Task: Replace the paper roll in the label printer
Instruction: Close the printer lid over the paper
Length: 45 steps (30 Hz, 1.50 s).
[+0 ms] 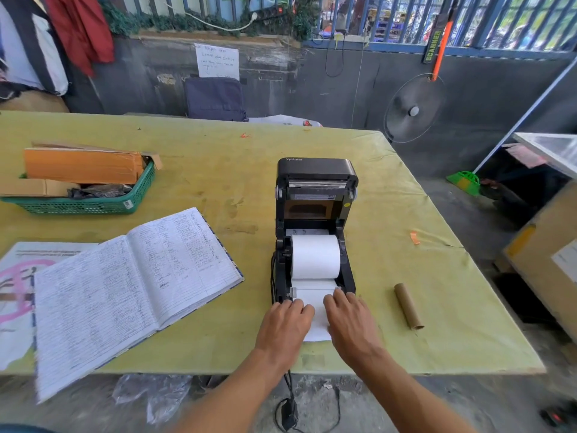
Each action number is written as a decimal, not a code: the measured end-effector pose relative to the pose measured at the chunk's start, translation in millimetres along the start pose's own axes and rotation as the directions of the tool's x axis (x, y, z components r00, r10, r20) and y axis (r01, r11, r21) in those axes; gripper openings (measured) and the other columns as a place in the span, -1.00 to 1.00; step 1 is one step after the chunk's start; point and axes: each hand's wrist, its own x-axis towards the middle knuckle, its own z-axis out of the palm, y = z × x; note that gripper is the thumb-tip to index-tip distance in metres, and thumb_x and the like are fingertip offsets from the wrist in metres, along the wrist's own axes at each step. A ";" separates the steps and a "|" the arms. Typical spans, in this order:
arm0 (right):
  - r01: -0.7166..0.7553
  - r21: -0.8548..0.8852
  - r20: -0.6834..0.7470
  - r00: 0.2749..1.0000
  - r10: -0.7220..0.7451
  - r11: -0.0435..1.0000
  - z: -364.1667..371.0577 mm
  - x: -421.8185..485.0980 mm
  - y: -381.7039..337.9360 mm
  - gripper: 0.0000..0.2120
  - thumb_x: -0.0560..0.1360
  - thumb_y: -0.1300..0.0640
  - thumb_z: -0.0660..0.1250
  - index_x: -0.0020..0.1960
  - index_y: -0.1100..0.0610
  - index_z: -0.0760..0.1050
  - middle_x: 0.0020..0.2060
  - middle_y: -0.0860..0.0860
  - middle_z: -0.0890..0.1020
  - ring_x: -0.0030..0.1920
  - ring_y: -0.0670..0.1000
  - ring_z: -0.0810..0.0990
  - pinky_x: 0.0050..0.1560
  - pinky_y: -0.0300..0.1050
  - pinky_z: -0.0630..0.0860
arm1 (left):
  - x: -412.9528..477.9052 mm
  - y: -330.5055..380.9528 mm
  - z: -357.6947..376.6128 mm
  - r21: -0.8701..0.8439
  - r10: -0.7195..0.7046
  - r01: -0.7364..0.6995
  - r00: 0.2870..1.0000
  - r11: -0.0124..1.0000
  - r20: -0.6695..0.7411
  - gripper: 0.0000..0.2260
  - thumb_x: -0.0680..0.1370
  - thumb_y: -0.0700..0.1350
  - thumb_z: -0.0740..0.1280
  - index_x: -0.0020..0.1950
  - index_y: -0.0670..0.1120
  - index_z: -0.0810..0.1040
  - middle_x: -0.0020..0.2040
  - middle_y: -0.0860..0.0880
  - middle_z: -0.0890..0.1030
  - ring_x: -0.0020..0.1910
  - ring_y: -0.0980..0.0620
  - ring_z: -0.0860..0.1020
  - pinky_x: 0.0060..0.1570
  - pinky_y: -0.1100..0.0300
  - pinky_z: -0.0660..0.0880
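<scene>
A black label printer (315,214) stands on the yellow-green table (406,214) with its lid tilted up and back. A full white paper roll (315,256) lies in its bay. The roll's loose end (317,296) runs forward over the printer's front and onto the table. My left hand (285,326) lies flat on the left part of that strip, fingers at the front guide. My right hand (351,320) presses on the right part. An empty brown cardboard core (408,306) lies on the table to the right of the printer.
An open handwritten ledger (131,285) lies to the left, overhanging the near edge. A green basket (84,201) with cardboard boxes sits at far left. A fan (413,109) stands beyond the table. Cables and a power adapter (288,414) hang below the front edge.
</scene>
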 end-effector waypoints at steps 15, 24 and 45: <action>-0.231 0.712 0.002 0.945 0.327 0.663 -145.8 90.6 82.8 -0.75 0.57 0.16 0.29 -0.02 0.33 0.64 -0.06 0.22 0.71 -0.02 0.23 0.67 0.02 0.11 0.63 | 116.3 -54.7 -100.6 -0.650 -0.588 0.241 0.709 0.721 -0.389 -0.87 0.51 -0.16 0.31 -0.19 -0.04 0.61 -0.26 0.08 0.65 -0.28 0.06 0.59 -0.37 0.23 0.48; -0.313 0.884 0.131 0.879 0.459 0.347 -169.5 156.4 87.2 -0.41 0.63 -0.23 0.09 0.16 0.32 0.44 -0.16 0.11 0.56 -0.14 0.13 0.55 -0.17 -0.03 0.44 | 193.0 -76.7 -132.4 -0.768 -0.851 0.603 0.501 0.215 0.155 -0.50 0.56 0.24 0.24 -0.02 -0.24 0.51 -0.06 -0.14 0.56 -0.20 -0.13 0.50 -0.36 0.12 0.35; -0.328 0.931 0.212 0.842 0.496 0.159 -141.1 77.7 72.4 -0.58 0.49 0.06 0.43 -0.34 0.13 0.24 -0.45 0.00 0.28 -0.48 0.01 0.24 -0.47 -0.18 0.19 | 98.1 -33.5 -119.2 -0.817 -0.836 0.558 0.509 0.141 0.204 -0.67 0.42 0.06 0.41 -0.34 -0.15 0.43 -0.39 -0.02 0.48 -0.44 0.01 0.41 -0.44 0.20 0.29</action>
